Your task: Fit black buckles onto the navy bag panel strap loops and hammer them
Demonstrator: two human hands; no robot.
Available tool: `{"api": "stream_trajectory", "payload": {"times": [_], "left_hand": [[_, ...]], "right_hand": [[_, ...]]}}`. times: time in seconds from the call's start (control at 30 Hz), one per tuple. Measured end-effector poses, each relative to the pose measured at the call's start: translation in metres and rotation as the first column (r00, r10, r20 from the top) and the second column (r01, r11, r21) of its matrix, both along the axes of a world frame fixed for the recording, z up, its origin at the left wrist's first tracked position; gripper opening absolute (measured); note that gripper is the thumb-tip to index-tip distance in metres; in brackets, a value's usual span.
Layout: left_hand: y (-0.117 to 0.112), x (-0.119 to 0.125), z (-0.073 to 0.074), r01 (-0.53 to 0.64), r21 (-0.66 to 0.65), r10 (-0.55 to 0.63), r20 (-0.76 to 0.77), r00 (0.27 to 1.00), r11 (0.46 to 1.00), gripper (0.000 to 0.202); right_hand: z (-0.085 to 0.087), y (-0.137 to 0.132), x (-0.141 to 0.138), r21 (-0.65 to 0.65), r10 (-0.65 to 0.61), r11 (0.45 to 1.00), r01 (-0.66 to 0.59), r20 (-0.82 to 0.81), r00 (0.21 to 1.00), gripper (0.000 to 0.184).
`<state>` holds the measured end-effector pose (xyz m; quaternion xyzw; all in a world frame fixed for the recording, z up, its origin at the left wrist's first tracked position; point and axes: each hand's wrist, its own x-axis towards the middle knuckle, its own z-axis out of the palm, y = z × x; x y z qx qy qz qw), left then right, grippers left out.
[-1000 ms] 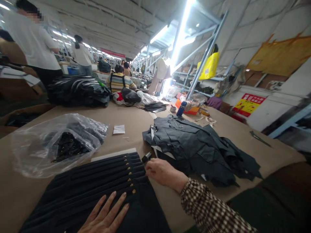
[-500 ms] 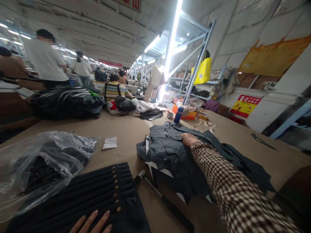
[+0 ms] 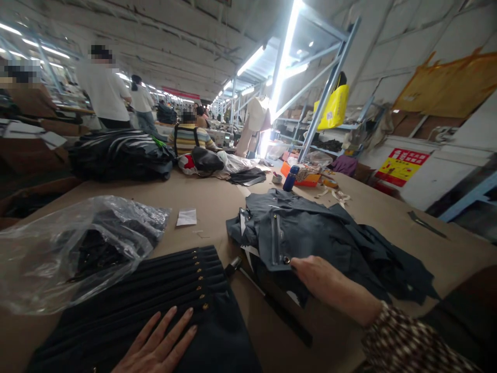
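Observation:
My left hand (image 3: 163, 339) lies with fingers spread on a row of overlapping dark fabric pieces (image 3: 155, 290), each with a small brass-coloured fitting along the right side. My right hand (image 3: 314, 274) pinches the near corner of a dark grey fabric panel (image 3: 258, 228) with a zipper (image 3: 276, 238) set in it. That corner is drawn toward me over a loose pile of similar dark fabric (image 3: 349, 248). Between the two stacks a hammer (image 3: 289, 321) with a black handle rests on the table.
A clear plastic bag (image 3: 112, 248) with dark pieces inside is at left, near a white paper square (image 3: 187, 217). Farther back are a large dark bundle (image 3: 120, 158), a blue bottle (image 3: 290, 178) and an orange box (image 3: 308, 178). Several people work beyond the table (image 3: 217, 207).
My right hand has come toward me from the far part of the pile, pulling the zippered panel along. My left hand stays on the fabric row, showing more fully as the view shifts.

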<state>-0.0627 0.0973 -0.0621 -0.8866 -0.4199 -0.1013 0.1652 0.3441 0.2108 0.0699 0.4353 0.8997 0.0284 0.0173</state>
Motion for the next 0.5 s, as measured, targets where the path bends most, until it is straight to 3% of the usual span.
{"api": "stream_trajectory", "payload": {"times": [0.1,0.2,0.27,0.37,0.5], "left_hand": [[-0.01,0.011,0.019,-0.04,-0.043,0.041,0.02,0.999,0.998,0.07],[-0.015,0.015,0.022,-0.054,-0.043,0.054,0.019,0.998,0.998,0.069],[-0.017,0.015,0.02,-0.069,-0.09,0.071,0.022,0.997,0.994,0.068],[-0.017,0.015,0.02,-0.093,-0.226,0.108,0.052,0.993,0.97,0.066],[-0.019,0.017,0.029,-0.113,-0.415,0.156,0.07,0.985,0.903,0.063]], "right_hand": [[-0.008,-0.027,-0.021,-0.103,0.117,0.986,-0.13,-0.128,0.985,0.032],[-0.008,0.004,-0.043,-0.084,0.109,0.989,-0.124,-0.162,0.981,0.027],[-0.007,0.037,-0.055,-0.02,0.146,0.989,-0.148,-0.089,0.985,0.028],[-0.009,0.072,-0.069,-0.005,0.262,0.964,-0.264,0.143,0.954,0.034],[-0.013,0.084,-0.079,0.019,0.287,0.952,-0.305,0.292,0.913,0.028]]}}
